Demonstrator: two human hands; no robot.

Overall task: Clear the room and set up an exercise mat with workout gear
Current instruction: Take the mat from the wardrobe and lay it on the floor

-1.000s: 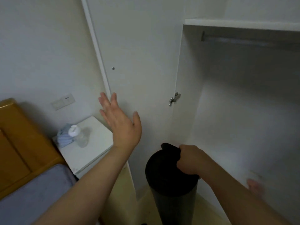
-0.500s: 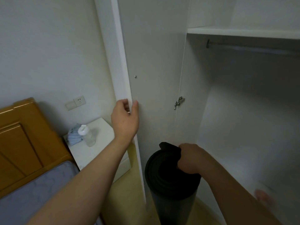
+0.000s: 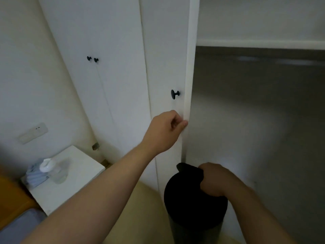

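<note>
The rolled exercise mat (image 3: 186,205) is black and stands on end just in front of the open wardrobe, low in the view and right of centre. Its long axis runs straight up and down. The upper end faces the camera, and the lower end runs out of the bottom of the view. The right hand (image 3: 213,180) is clenched over the mat's top rim, on the side where the loose outer flap pokes up. No writing can be made out on the mat.

Up and to the left, the left hand (image 3: 165,131) is at the wardrobe door (image 3: 165,59), just below its black knob (image 3: 174,94). The fingers are curled into a loose fist on the door's front face and hold nothing that can be seen. The thumb tip touches the door's free edge. Right of that edge is the dark wardrobe interior, with a white shelf (image 3: 260,44) across its top.

Further left, two more doors meet at a pair of small black knobs (image 3: 92,59). Below them a white nightstand (image 3: 82,173) carries a clear bottle (image 3: 58,171) with a white cap. Beside it lies a pale blue bundle (image 3: 34,176), and both are too blurred to read any label. A wall socket plate (image 3: 33,132) sits above the nightstand. A wooden bed frame (image 3: 10,199) and a grey mattress (image 3: 21,226) fill the bottom-left corner.
</note>
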